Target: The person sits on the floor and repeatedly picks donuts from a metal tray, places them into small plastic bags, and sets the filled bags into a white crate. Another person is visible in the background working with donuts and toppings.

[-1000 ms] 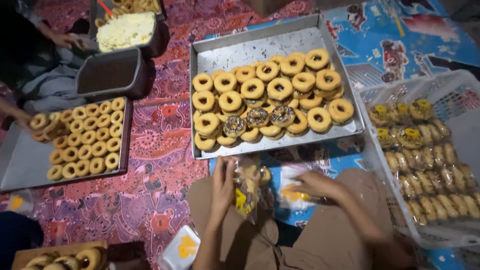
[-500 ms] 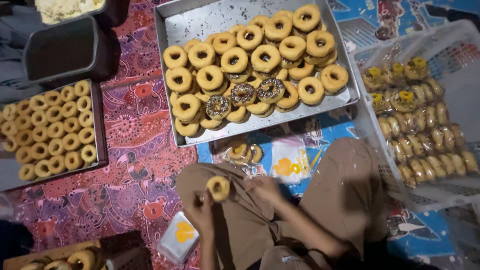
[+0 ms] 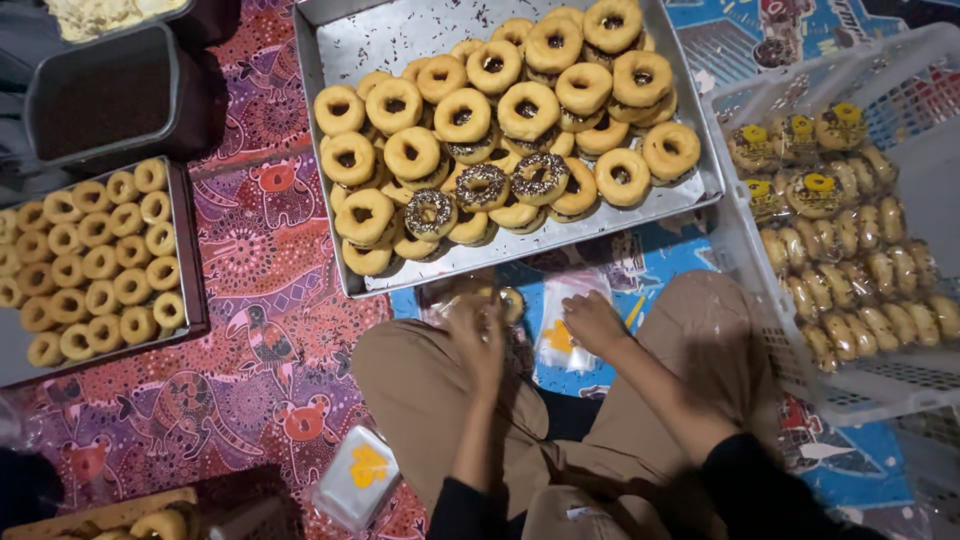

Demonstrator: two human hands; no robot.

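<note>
I sit cross-legged in tan trousers. My left hand (image 3: 478, 338) is curled over a clear bag (image 3: 450, 300) that lies on the mat with a doughnut (image 3: 512, 303) in it; the view is blurred there. My right hand (image 3: 592, 322) presses on a small stack of clear plastic bags with a yellow print (image 3: 560, 345), fingers bent on the top one. Just beyond both hands stands a big metal tray (image 3: 330, 60) piled with ring doughnuts (image 3: 500, 110), most plain glazed, three with chocolate sprinkles (image 3: 485, 185).
A white plastic basket (image 3: 740, 230) at my right holds several bagged doughnuts (image 3: 850, 260). Left of me a second tray (image 3: 195, 250) carries rows of small doughnuts (image 3: 95, 270), with a dark tub (image 3: 100, 95) behind it. A small packet (image 3: 355, 475) lies by my left knee.
My left hand, which held a doughnut up over my lap, has moved forward and down to the bag on the mat. My right hand has reached forward onto the stack of bags.
</note>
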